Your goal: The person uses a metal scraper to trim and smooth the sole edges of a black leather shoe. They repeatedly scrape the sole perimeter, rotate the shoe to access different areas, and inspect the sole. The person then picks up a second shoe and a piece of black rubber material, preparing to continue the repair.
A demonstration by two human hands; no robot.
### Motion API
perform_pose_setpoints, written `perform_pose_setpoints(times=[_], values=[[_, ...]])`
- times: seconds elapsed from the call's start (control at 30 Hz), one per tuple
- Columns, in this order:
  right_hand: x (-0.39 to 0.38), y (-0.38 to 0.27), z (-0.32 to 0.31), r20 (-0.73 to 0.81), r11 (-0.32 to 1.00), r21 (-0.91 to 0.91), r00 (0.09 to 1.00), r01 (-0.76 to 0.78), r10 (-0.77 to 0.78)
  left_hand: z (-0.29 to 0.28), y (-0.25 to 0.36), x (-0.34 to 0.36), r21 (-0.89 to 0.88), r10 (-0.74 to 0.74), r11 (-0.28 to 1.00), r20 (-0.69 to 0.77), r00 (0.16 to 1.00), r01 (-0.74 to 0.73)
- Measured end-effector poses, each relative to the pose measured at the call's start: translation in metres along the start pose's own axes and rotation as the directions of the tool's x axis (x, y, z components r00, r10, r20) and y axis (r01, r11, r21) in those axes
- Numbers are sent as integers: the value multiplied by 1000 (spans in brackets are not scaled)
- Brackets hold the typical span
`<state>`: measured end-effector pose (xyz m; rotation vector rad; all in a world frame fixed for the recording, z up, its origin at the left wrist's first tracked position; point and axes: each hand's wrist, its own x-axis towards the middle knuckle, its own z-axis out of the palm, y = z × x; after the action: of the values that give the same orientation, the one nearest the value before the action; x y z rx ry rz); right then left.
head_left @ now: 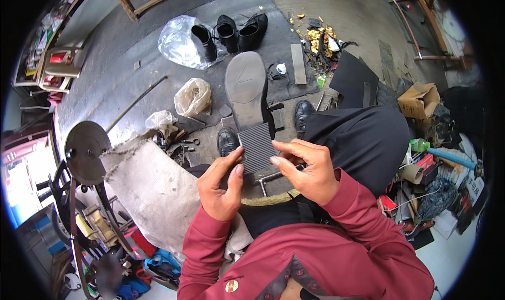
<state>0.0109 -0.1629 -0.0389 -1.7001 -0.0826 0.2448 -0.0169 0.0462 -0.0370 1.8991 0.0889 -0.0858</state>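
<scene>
A dark shoe (pixel 246 87) is turned sole up in front of me, its grey sole facing me and its toe pointing away. Over its heel end lies a ribbed dark rubber piece (pixel 258 148). My left hand (pixel 221 187) grips this piece at its left edge, thumb and fingers drawn together. At the opposite edge, my right hand (pixel 310 168) pinches it between thumb and fingertips. Whether the rubber is fixed to the sole cannot be told. Just below it, a metal bar (pixel 269 179) shows between my hands.
Several black shoes (pixel 227 33) stand ahead beside a clear plastic bag (pixel 181 39). Scraps (pixel 321 42) litter the floor at far right, near a black sheet (pixel 353 79). A pale cloth (pixel 158 187) covers my left side, beside a machine's round wheel (pixel 87 153). A cardboard box (pixel 419 101) sits right.
</scene>
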Motion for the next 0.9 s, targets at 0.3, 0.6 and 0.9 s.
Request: perform_pose_setpoints(times=[0.3,0.6,0.9], values=[[4,10,0,-40,1000,13,999,12,-12,4,3,0,141,90,986,-3,996,-88],[14,15,-3,-21,1000,10,1000,-2,3,6,-1,-4,197,88,977,-34,996,-80],[7,17,0,6,985,-139,994,-104,106,9,-14,-7,134,38,991,-60,997,-29]])
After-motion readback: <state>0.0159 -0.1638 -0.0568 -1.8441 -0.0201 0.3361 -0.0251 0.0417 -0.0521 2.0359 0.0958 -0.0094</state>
